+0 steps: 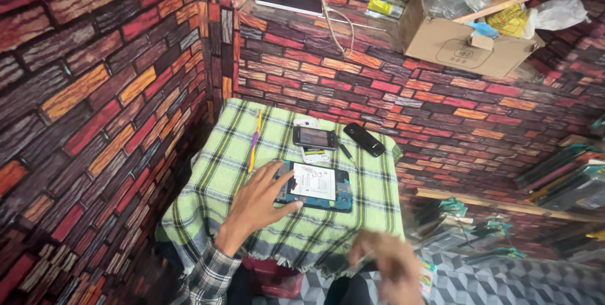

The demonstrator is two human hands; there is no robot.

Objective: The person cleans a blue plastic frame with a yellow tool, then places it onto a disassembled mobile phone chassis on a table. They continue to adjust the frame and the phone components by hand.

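Head view: left hand [255, 207] on flat opened phone [315, 186]

a small table under a green checked cloth [220, 185] carries an opened phone [315, 186] at centre, a small phone [314, 137] at twelve o'clock, a black handset [364, 139] at one o'clock, a yellow-purple tool [254, 142] at ten o'clock.
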